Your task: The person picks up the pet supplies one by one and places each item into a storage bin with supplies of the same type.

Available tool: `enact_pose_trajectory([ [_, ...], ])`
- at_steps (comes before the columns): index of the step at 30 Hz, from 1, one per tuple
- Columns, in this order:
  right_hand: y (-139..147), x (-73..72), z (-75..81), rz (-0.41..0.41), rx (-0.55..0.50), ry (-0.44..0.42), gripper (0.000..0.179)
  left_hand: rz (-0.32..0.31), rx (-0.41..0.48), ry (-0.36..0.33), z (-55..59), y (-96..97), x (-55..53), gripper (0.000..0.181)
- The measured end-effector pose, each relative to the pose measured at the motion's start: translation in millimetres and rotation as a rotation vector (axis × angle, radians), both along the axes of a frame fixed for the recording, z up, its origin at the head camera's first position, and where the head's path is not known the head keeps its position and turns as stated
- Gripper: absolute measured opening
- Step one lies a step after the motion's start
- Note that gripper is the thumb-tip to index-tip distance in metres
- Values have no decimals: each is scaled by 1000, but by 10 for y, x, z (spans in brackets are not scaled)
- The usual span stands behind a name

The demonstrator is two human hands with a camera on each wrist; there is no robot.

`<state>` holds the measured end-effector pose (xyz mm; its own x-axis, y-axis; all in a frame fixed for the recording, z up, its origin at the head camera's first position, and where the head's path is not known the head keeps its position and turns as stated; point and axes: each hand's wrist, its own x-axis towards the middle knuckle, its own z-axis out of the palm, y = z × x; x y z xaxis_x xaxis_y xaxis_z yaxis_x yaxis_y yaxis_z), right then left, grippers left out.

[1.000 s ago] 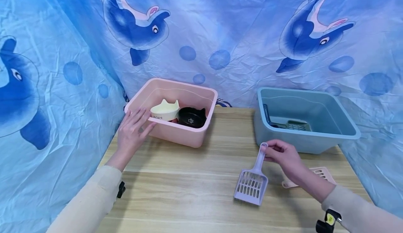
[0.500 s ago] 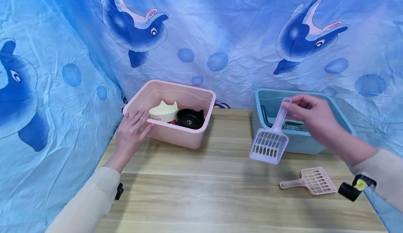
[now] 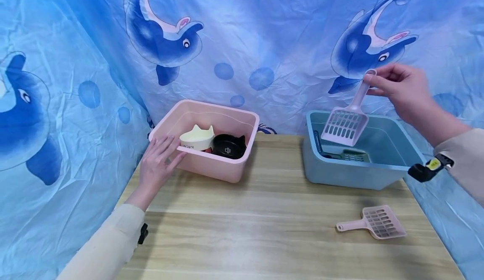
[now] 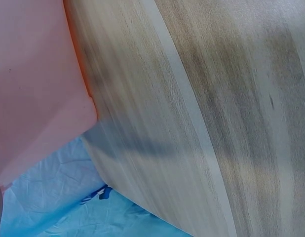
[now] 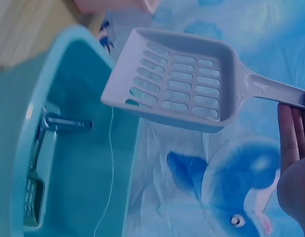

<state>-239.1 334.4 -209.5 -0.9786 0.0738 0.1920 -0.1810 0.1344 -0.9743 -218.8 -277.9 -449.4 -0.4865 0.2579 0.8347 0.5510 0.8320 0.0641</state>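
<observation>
My right hand (image 3: 406,87) pinches the handle end of a lavender litter scoop (image 3: 345,122), whose slotted head hangs over the left part of a blue bin (image 3: 355,175). Seen from the right wrist, the scoop (image 5: 179,81) is above the bin's rim and apart from it. Inside the blue bin lie a green litter scoop (image 3: 353,155) and a dark blue handled thing (image 3: 317,141). My left hand (image 3: 156,160) rests with fairly straight fingers on the near left rim of a pink bin (image 3: 215,167). That bin holds a cream cat-eared bowl (image 3: 196,138) and a black cat-eared bowl (image 3: 228,146).
A pink litter scoop (image 3: 382,222) lies on the wooden table (image 3: 242,229), in front of the blue bin, its handle to the left. Blue dolphin-print cloth (image 3: 287,40) hangs behind and beside the table. Something reddish shows beneath the cream bowl, mostly hidden.
My right hand has lifted the lavender scoop from low over the table, up and rightward to above the blue bin. My left hand has stayed on the pink bin's rim.
</observation>
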Motion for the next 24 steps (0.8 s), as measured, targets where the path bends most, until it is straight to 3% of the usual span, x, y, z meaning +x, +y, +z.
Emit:
enact_pose_trajectory([
  [4, 82, -144, -76, -52, 133, -24, 29, 6, -9, 3, 4, 12, 1, 57],
  [10, 143, -329, -432, -105, 308, -61, 33, -2, 28, 25, 12, 46, -2, 55],
  [18, 191, -449, -894, -121, 294, -154, 42, -4, 39, 24, -2, 41, 7, 55],
  [24, 318, -466, -1162, -54, 331, -219, 61, -4, 39, 23, 0, 40, -13, 55],
])
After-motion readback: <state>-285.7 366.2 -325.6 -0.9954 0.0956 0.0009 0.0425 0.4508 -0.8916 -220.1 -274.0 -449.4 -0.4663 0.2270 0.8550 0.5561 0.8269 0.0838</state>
